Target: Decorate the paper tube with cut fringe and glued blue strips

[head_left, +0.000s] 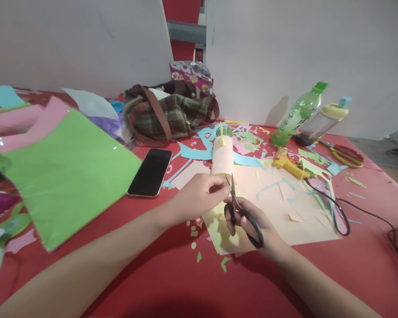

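My right hand (pixel 257 221) grips black-handled scissors (pixel 251 226), its fingers through the loops and the blades pointing up and away, slightly parted. My left hand (pixel 204 194) is closed in a pinch right beside the blades; whatever lies between its fingertips is too small to make out. Just beyond the blades lies a bottle-like cylinder wrapped in pale peach paper (pixel 223 154), with a green end (pixel 224 131) and a thin yellow strip on it. Beneath my hands are a yellow sheet (pixel 219 234) and a large peach sheet (pixel 275 221) scattered with paper scraps.
On the left lie a black phone (pixel 150 173) and a green paper pack (pixel 69 176). A plaid bag (pixel 175 112) sits behind. To the right are a yellow glue gun (pixel 290 164) with its cord, a green bottle (pixel 298 115), a yellow-lidded cup (pixel 323 121) and red-handled pliers (pixel 346 155).
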Available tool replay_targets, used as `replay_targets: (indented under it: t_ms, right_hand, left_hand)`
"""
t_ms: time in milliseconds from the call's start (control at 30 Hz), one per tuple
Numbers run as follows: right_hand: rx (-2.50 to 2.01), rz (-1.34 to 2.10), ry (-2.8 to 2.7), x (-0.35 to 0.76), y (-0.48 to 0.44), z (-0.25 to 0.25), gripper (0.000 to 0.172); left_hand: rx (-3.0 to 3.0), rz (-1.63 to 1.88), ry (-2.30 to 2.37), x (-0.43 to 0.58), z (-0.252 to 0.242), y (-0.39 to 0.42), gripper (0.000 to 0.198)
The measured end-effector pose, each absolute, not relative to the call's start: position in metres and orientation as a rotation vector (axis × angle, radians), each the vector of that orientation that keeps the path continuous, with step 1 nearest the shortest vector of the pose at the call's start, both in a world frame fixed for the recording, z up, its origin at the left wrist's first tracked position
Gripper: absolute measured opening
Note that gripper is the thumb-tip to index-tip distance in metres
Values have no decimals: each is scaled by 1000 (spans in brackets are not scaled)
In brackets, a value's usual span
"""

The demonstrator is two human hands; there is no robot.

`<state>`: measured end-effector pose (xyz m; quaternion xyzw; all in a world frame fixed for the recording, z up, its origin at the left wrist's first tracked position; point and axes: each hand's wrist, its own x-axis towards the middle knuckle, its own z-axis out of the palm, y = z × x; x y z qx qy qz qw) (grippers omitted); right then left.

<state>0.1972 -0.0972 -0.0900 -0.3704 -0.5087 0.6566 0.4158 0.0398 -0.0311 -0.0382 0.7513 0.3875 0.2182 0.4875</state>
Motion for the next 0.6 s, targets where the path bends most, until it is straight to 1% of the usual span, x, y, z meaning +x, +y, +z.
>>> replay_targets:
  t_ms: [333,600]
  right_hand:
    - [-968,1693,-1271,196,-98,-88,32]
    - [-1062,1594,-1214,196,-96,-90,30]
  left_hand:
    - [1951,350,936,32,-38,-23,21]
    - [1933,293,915,31,-38,-23,20]
